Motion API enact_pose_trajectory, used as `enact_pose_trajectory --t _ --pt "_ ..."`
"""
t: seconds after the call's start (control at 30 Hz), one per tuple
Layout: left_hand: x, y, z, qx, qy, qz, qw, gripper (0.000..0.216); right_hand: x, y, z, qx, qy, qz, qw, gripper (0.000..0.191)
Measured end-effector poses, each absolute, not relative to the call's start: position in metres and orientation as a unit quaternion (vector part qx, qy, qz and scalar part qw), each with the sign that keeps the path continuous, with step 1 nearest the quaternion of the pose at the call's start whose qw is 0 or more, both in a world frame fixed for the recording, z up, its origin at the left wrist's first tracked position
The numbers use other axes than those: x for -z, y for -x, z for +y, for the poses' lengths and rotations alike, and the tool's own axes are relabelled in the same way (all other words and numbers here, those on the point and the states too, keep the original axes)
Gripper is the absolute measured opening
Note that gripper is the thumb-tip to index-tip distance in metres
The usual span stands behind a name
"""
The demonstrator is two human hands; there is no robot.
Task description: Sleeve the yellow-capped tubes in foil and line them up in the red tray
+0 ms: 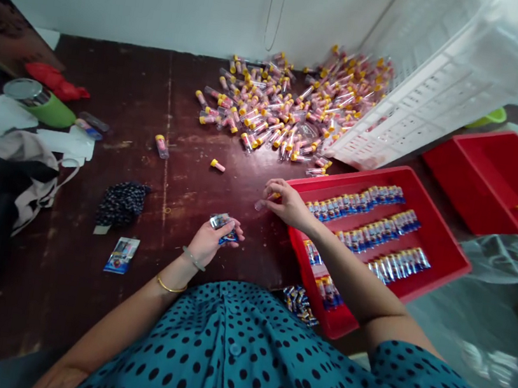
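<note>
Dotted teal fabric (233, 380) drapes nearest — left hand (220, 237) clasping glossy packaging (220, 219), right hand (281, 202) pinching a clear plastic tube (258, 205).

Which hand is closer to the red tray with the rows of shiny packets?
Right. The right hand is at the left edge of the red tray, its forearm reaching across it. The left hand is farther left, over the brown table.

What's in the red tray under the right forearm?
Rows of small blue-ended packs lie in the red tray. The right forearm hides part of it; anything beneath can't be seen.
</note>
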State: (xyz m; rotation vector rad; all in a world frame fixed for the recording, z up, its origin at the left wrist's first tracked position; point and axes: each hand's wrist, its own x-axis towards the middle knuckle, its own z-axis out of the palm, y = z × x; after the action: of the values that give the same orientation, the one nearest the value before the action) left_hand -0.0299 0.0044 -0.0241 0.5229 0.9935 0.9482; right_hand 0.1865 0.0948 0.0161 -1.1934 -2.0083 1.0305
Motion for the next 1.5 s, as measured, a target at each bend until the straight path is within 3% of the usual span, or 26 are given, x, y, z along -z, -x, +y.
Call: enact_pose_trajectory --t 0.07,0.23,0.53,0.7,0.8,0.97,1.27,1.5 --pt "0.028 0.027 0.004 -0.445 -0.251 0.492 0.705 0.034 -0.018 -0.180 0.083 -0.376 0.417 -0.782 0.272 0.005" --pt "0.025 0.015 0.004 -0.465 -0.276 0.531 0.652 0.037 -0.020 -0.150 0.058 -0.373 0.396 -0.806 0.234 0.015" --pt "0.020 0.028 0.005 -0.457 -0.249 0.502 0.691 0.038 -0.013 -0.160 0.065 -0.400 0.391 -0.774 0.297 0.011" --pt "0.024 0.033 0.009 -0.443 -0.400 0.508 0.622 0.031 -0.025 -0.185 0.075 -0.523 0.431 -0.641 0.361 0.022" --pt "0.021 0.035 0.011 -0.442 -0.433 0.495 0.610 0.029 -0.037 -0.198 0.077 -0.611 0.432 -0.563 0.351 0.029" --pt "0.014 0.036 0.012 -0.413 -0.459 0.480 0.623 0.026 -0.052 -0.199 0.073 -0.653 0.419 -0.536 0.333 0.030" --pt "0.003 0.035 0.009 -0.385 -0.476 0.443 0.655 0.022 -0.053 -0.189 0.068 -0.632 0.399 -0.598 0.291 0.030" --pt "0.007 0.016 0.000 -0.354 -0.408 0.455 0.708 0.033 -0.044 -0.189 0.043 -0.531 0.427 -0.635 0.364 0.024"
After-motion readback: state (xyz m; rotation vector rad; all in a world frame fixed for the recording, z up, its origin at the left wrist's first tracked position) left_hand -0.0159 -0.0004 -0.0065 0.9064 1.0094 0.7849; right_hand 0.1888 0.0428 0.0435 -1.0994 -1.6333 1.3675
